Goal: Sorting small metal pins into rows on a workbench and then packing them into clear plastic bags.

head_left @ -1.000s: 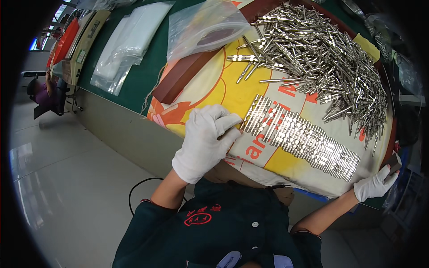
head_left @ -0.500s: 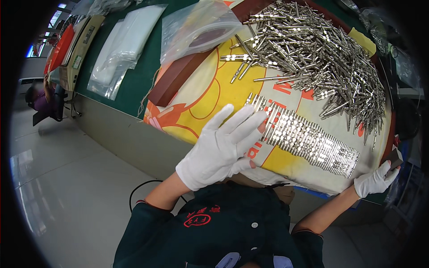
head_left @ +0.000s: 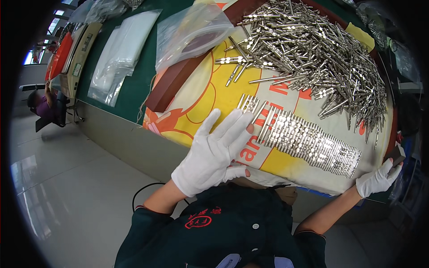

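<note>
A tight row of shiny metal rods (head_left: 308, 140) lies side by side on the printed cloth (head_left: 286, 161). At its left end a small group of the same rods (head_left: 248, 102) stands a little apart, with a few spaced rods between. My left hand (head_left: 212, 149), in a white glove with bare thumb and fingertip showing, is spread open over the cloth beside that group. Its fingertips partly cover the rods' lower ends. At the table's right edge my gloved right hand (head_left: 377, 181) has its fingers closed on a small dark block (head_left: 397, 154).
A big loose heap of metal rods (head_left: 308, 58) covers the far right of the cloth. Left of it are a brown bar (head_left: 172, 85), a clear plastic bag (head_left: 192, 33) and flat plastic bags (head_left: 120, 53). A scale (head_left: 80, 58) stands far left, near a seated person (head_left: 47, 105).
My left hand has shifted slightly left, fingers still spread. The rods at the row's left end now lie farther apart, with a gap beside the small group. My right hand stays at the block.
</note>
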`<state>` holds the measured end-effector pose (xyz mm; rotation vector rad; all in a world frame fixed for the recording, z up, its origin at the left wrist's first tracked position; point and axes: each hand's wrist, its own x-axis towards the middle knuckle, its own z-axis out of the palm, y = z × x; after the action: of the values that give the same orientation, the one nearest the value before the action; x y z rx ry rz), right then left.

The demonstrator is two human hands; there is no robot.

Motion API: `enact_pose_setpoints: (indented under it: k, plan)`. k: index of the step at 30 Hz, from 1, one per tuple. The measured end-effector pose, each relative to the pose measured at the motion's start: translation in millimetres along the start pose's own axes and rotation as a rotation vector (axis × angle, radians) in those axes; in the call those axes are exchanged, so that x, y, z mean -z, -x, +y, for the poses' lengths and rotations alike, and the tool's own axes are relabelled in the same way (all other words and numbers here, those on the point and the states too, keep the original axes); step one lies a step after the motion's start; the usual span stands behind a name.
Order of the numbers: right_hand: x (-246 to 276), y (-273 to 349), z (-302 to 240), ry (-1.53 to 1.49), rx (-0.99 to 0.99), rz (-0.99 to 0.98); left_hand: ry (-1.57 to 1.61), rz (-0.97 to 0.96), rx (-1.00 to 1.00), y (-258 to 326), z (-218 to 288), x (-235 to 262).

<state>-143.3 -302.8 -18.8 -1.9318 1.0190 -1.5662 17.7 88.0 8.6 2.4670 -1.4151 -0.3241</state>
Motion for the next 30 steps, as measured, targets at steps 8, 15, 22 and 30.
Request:
enact_pose_setpoints:
  k: [8,15,22,30]
  plan:
    - [-1,1,-7,-0.005,-0.005,-0.02,-0.019,0.097,0.073,7,-4,-3]
    - [1,-1,3,-0.02,-0.001,-0.037,-0.027,0.241,0.089,16,-13,-6]
    - [-1,1,-5,-0.029,0.009,-0.016,-0.06,0.551,0.195,13,-15,-10]
    - [2,-1,4,-0.013,0.01,-0.041,-0.081,0.59,0.161,1,-26,-13]
